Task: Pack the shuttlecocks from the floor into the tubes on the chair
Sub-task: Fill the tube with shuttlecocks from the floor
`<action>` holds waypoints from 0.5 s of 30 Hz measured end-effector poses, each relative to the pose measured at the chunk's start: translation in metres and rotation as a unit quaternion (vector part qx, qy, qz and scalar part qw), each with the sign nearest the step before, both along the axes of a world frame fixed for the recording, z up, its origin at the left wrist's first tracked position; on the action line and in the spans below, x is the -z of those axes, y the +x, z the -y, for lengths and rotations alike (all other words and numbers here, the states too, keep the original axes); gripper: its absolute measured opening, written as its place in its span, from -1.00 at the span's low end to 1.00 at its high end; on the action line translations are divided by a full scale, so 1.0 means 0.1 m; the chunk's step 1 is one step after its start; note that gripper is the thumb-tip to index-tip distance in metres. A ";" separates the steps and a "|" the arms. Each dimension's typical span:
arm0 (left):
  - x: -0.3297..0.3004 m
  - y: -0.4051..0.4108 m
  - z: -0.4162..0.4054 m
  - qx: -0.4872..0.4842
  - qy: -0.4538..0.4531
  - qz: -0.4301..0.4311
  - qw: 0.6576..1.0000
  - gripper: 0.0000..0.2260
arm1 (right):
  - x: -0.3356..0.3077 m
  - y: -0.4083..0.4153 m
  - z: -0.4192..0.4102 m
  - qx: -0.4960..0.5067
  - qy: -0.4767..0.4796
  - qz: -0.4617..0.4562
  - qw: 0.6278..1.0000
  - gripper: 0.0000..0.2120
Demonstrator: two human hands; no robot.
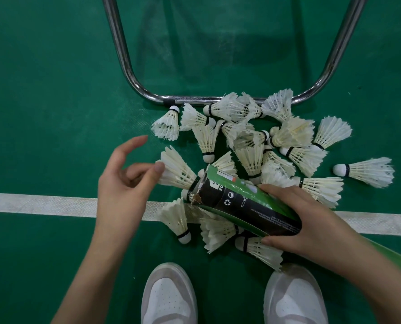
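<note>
A pile of several white feather shuttlecocks [253,141] lies on the green floor in front of me. My right hand [305,220] grips a black and green cardboard tube [237,199], held low over the pile with its torn open end pointing up and left. One shuttlecock [178,170] lies right at the tube's mouth, its cork toward the opening. My left hand [124,178] hovers just left of that shuttlecock with fingers spread and nothing in it; the thumb tip is close to its feathers.
A chrome chair-leg frame [194,100] curves across the floor just behind the pile. A white court line [42,204] runs across under my hands. My two white shoes [169,295] stand at the bottom edge. One shuttlecock [368,171] lies apart at the right.
</note>
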State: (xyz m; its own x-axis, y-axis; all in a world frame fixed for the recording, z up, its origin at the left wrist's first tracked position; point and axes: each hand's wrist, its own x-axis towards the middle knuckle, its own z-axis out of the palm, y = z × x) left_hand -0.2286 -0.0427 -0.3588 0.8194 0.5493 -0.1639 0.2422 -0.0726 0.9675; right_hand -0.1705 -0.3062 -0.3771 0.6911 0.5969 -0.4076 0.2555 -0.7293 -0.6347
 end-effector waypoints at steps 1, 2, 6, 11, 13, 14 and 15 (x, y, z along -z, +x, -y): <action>0.00 0.00 0.03 0.005 -0.010 -0.003 1.000 -0.66 | 0.00 0.00 0.00 0.000 0.001 -0.002 1.000 -0.26; 0.00 0.00 0.06 0.009 -0.022 -0.007 1.000 -0.66 | 0.00 0.00 -0.01 0.001 0.002 -0.004 1.000 -0.26; 0.03 -0.01 0.19 0.032 -0.074 -0.025 0.996 -0.66 | 0.01 -0.01 -0.02 -0.001 0.002 -0.012 1.000 -0.25; 0.08 -0.04 0.35 0.064 -0.101 -0.058 0.991 -0.67 | 0.02 -0.01 -0.03 0.005 0.002 -0.014 1.000 -0.24; 0.06 -0.05 0.39 0.075 -0.104 -0.062 0.990 -0.69 | 0.02 -0.01 -0.03 0.005 0.004 -0.012 1.000 -0.24; 0.05 -0.05 0.40 0.078 -0.104 -0.063 0.990 -0.68 | 0.02 -0.01 -0.03 0.005 0.004 -0.011 1.000 -0.24; 0.04 -0.04 0.41 0.083 -0.102 -0.066 0.989 -0.64 | 0.02 -0.01 -0.02 0.005 0.004 -0.009 1.000 -0.24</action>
State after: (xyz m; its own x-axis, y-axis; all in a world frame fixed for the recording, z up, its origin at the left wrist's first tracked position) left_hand -0.2326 -0.0841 -0.3630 0.8594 0.3539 -0.3690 0.3689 0.0707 0.9268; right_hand -0.1716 -0.3039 -0.3789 0.6888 0.5943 -0.4151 0.2370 -0.7258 -0.6458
